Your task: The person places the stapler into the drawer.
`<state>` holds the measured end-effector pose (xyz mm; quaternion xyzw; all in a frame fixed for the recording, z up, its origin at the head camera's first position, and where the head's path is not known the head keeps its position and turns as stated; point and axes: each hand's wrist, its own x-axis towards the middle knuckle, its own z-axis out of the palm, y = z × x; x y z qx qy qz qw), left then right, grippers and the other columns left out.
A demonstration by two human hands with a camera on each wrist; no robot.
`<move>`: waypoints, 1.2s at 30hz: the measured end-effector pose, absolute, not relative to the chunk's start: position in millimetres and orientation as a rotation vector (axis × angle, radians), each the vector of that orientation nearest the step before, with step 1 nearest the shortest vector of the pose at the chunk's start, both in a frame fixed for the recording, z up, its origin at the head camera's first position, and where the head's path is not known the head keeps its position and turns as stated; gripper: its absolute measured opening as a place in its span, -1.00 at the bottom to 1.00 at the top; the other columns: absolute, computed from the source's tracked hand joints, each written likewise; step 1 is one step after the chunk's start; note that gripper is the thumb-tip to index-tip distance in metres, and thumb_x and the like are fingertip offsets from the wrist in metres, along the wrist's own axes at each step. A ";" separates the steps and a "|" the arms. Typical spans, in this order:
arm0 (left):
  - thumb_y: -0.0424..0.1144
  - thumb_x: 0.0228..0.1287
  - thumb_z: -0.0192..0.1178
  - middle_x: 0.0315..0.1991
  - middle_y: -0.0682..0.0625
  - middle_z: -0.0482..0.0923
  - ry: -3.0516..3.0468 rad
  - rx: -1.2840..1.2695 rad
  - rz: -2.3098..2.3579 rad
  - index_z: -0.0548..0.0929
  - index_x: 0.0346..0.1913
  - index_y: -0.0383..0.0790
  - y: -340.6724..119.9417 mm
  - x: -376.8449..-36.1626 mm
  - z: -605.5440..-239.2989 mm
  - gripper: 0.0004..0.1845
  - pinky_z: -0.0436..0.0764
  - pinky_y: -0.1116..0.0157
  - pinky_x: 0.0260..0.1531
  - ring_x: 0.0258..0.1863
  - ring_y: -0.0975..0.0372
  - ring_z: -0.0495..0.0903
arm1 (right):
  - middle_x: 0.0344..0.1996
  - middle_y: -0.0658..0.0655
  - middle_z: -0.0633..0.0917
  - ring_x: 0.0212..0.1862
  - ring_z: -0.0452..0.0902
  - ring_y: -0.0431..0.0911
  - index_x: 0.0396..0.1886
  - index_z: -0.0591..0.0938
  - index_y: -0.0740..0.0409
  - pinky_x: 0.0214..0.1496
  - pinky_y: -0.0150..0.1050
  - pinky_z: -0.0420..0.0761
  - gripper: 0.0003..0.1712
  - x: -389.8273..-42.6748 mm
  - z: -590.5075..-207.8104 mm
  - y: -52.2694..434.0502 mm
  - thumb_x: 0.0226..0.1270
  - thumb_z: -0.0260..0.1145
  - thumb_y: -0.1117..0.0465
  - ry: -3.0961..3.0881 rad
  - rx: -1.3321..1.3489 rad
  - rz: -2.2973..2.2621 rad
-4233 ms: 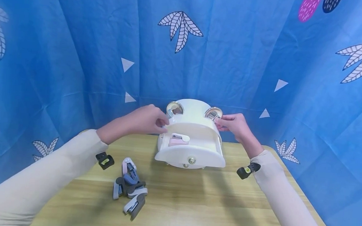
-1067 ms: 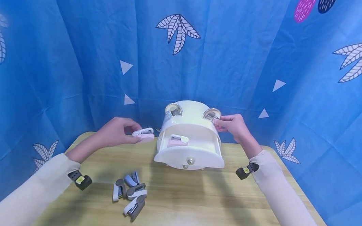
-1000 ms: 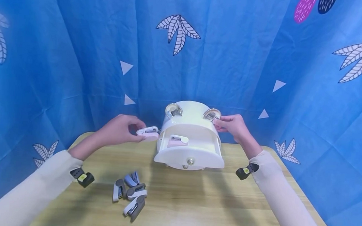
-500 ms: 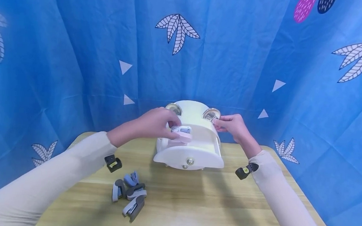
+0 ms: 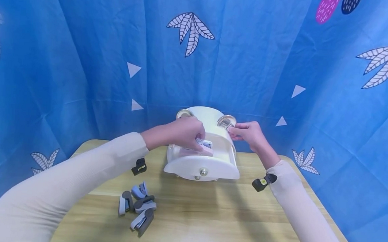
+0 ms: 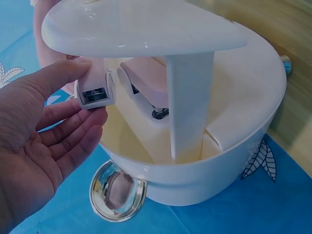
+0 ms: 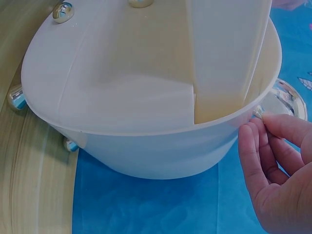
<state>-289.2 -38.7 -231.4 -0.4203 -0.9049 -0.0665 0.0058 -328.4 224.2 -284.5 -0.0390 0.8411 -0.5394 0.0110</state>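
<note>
In the head view a white round-topped box (image 5: 205, 115) has its upper drawer (image 5: 186, 167) pulled out. My left hand (image 5: 181, 132) pinches a pink-and-white stapler (image 5: 207, 148) between thumb and fingers, inside the drawer's outline. Beside it a second pink-and-white stapler (image 6: 146, 80) lies in the drawer, as the left wrist view shows; from the head my hand partly covers it. Whether the held stapler touches the drawer floor, I cannot tell. My right hand (image 5: 250, 134) pinches the edge of the box's shiny right ear (image 7: 288, 99), at the box's side.
On the wooden table (image 5: 189, 215), left of the box, lie a blue stapler (image 5: 139, 192) and several grey-and-white staplers (image 5: 144, 220) in a loose cluster. A blue patterned curtain (image 5: 249, 65) closes off the back and sides. Another shiny ear (image 5: 183, 113) stands at the box's left.
A pink stapler from the table cluster came into my left hand, which then carried it rightward from beside the box into the drawer area. My right hand stayed on the ear.
</note>
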 end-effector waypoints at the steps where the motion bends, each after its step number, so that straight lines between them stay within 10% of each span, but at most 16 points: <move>1: -0.08 0.16 0.48 -0.75 0.16 0.17 -2.835 -1.317 -0.197 0.67 -0.60 -0.12 -37.2 -289.9 -231.4 -0.70 0.17 0.38 -0.52 -0.62 0.31 0.18 | -0.40 0.03 0.79 -0.31 0.74 -0.20 0.09 0.69 0.39 -0.12 -0.23 0.80 -0.55 -328.1 -284.4 224.3 0.37 0.44 0.14 2.624 -0.116 -1.680; 7: -0.07 0.15 0.50 -0.73 0.17 0.35 -2.872 -1.288 -0.212 0.76 -0.52 -0.11 -30.8 -292.3 -231.9 -0.76 0.26 0.40 -0.51 -0.58 0.31 0.30 | -0.37 0.05 0.78 -0.28 0.72 -0.18 0.10 0.70 0.36 -0.10 -0.23 0.79 -0.54 -326.9 -284.2 224.9 0.36 0.44 0.13 2.635 -0.090 -1.663; 23: -0.22 0.19 0.48 -0.75 0.12 0.12 -2.878 -1.361 -0.272 0.52 -0.67 -0.12 -22.7 -286.8 -227.2 -0.62 0.10 0.42 -0.58 -0.65 0.32 0.11 | -0.41 0.02 0.77 -0.30 0.72 -0.18 0.10 0.69 0.39 -0.13 -0.24 0.80 -0.56 -324.3 -282.5 225.7 0.37 0.44 0.16 2.614 -0.105 -1.697; 31: -0.26 0.19 0.48 -0.40 0.04 0.77 -2.893 -1.357 -0.326 0.84 -0.26 -0.20 -21.2 -287.9 -233.5 -0.90 0.59 0.44 -0.31 -0.41 0.28 0.58 | -0.40 0.03 0.79 -0.32 0.74 -0.20 0.11 0.69 0.38 -0.12 -0.22 0.80 -0.54 -326.1 -282.9 224.7 0.36 0.44 0.15 2.622 -0.095 -1.690; 36: -0.28 0.17 0.49 -0.52 0.08 0.67 -2.845 -1.384 -0.305 0.76 -0.45 -0.19 -21.1 -287.5 -229.8 -0.88 0.60 0.44 -0.24 -0.44 0.33 0.52 | -0.39 0.04 0.79 -0.31 0.73 -0.20 0.11 0.69 0.37 -0.12 -0.22 0.80 -0.53 -326.0 -283.6 224.3 0.35 0.45 0.13 2.621 -0.089 -1.675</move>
